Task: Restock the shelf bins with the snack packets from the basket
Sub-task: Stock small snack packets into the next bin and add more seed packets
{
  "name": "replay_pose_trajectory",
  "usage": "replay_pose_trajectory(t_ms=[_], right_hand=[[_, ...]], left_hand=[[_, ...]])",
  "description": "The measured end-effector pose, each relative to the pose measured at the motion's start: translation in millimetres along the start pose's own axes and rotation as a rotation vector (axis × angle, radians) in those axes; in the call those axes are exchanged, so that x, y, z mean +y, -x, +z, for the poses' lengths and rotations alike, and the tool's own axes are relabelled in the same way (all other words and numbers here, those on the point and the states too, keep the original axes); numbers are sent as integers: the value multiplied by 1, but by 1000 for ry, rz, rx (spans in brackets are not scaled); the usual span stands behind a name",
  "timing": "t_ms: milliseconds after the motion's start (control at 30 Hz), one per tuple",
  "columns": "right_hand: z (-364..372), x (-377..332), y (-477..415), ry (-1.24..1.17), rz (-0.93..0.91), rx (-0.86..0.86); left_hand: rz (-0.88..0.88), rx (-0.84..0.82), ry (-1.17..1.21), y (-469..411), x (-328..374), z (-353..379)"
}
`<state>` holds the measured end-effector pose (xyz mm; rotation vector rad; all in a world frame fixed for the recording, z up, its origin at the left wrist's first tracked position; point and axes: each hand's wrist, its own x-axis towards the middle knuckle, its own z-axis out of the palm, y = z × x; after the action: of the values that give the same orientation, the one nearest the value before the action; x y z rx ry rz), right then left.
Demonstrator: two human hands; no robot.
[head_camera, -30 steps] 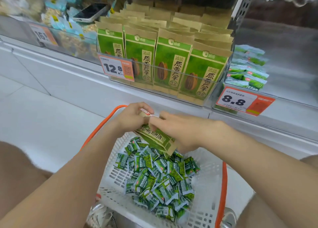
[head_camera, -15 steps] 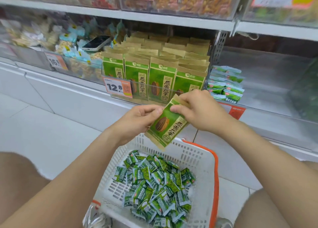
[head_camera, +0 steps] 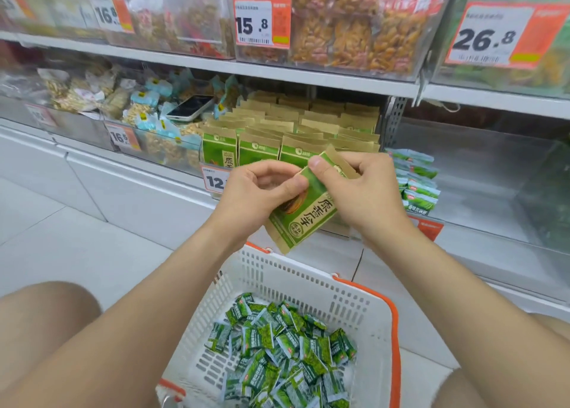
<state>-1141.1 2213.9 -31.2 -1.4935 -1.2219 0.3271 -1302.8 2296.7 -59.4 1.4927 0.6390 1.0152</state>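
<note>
Two-handed grip: left hand (head_camera: 262,191) and right hand (head_camera: 367,191) pinch the green-and-kraft paper snack packet (head_camera: 305,219) at its upper end.
It hangs tilted above the white plastic basket (head_camera: 308,272) at 6 o'clock, with the clear bin of matching packets (head_camera: 293,130) at 12 o'clock. It is likely light, flat and stiffest at the sealed top, so holding there should suit sliding it in upright.
</note>
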Motion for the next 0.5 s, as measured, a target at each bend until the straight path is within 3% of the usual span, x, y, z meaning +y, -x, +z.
replay_pose_trajectory(t_ms=[133, 267, 333, 433, 500], right_hand=[[10, -22, -9, -53, -30, -28], [31, -36, -24, 113, -77, -11], [39, -43, -35, 153, -123, 71], [49, -58, -54, 81, -231, 201], [59, -68, -69, 14, -298, 266]], left_hand=[[74, 70, -62, -17, 25, -20], [82, 57, -181, -35, 44, -42], [167, 83, -391, -47, 49, -58], [351, 346, -884, -62, 37, -90], [207, 407, -1073, -70, 22, -108]])
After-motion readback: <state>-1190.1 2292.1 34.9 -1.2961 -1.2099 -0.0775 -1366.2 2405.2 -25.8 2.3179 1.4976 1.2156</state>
